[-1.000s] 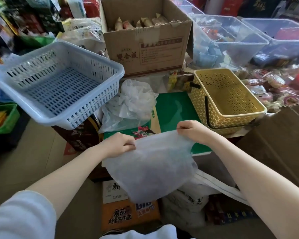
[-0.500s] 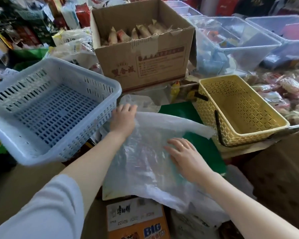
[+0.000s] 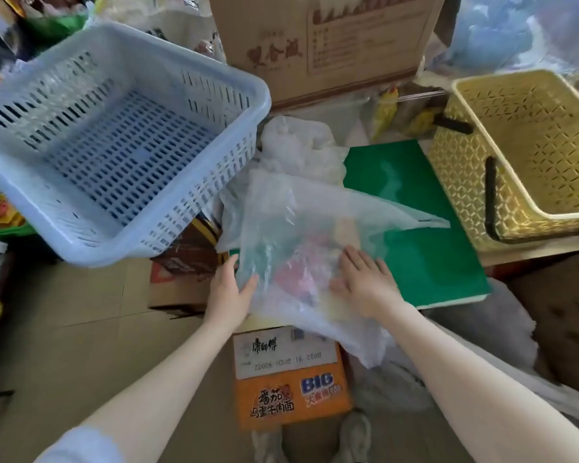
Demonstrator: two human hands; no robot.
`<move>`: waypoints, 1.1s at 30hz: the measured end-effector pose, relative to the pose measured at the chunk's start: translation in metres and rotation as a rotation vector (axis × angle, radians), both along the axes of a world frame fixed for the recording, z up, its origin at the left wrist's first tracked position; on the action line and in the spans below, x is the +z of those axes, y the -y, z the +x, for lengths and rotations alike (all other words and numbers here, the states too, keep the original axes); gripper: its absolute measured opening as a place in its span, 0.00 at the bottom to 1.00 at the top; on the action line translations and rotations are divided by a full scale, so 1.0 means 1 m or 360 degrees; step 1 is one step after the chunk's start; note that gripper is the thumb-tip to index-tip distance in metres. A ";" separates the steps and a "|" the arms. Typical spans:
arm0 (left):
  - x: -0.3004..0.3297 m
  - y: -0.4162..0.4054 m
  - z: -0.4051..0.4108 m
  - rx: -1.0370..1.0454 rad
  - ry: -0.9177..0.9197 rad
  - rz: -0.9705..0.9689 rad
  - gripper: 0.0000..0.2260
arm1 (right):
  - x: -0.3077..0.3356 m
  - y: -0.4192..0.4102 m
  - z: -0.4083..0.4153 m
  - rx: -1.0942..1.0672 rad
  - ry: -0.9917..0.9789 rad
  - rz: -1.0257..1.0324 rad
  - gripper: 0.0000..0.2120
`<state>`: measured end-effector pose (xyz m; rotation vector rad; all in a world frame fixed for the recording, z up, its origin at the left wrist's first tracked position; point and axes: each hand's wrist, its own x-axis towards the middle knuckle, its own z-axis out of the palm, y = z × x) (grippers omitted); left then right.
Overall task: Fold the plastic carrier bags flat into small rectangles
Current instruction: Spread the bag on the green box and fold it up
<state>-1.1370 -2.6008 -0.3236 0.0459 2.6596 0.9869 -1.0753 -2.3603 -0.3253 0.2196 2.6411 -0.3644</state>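
A translucent white plastic carrier bag lies spread over the green board, its lower part hanging off the near edge. My left hand grips the bag's left edge between thumb and fingers. My right hand rests flat on the bag with fingers spread, pressing it onto the board. A crumpled heap of more white bags sits just behind it.
A pale blue slotted basket stands at the left, a yellow lattice basket at the right, a cardboard box behind. An orange noodle carton sits on the floor below the board, with shoes near it.
The bag went from held up in both hands to laid on the green board. My left hand slid from the bag's far corner down to its near left edge; my right hand stays flat on it.
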 end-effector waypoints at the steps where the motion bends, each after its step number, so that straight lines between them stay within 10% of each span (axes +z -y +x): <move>1: 0.000 0.000 -0.003 0.0037 0.0054 0.0074 0.26 | 0.005 0.006 -0.002 -0.0042 -0.0035 -0.0001 0.29; 8: 0.003 -0.008 -0.016 0.0107 0.0262 0.0054 0.15 | 0.023 0.084 0.052 0.0528 -0.0588 0.0174 0.28; 19: 0.014 0.047 -0.022 0.0273 0.0334 0.0087 0.20 | 0.029 0.069 0.046 -0.0540 -0.0704 0.0196 0.07; 25: 0.017 0.041 0.006 -0.0741 -0.0813 -0.0224 0.25 | 0.038 0.060 0.063 -0.0739 -0.0868 -0.0161 0.05; 29: 0.022 -0.003 0.034 -0.1332 -0.0955 0.0037 0.16 | 0.041 0.070 0.068 -0.0880 -0.0882 -0.0523 0.02; 33: 0.032 -0.026 0.035 -0.1211 -0.0748 0.0286 0.11 | 0.055 0.053 0.082 -0.0866 -0.0797 -0.0685 0.06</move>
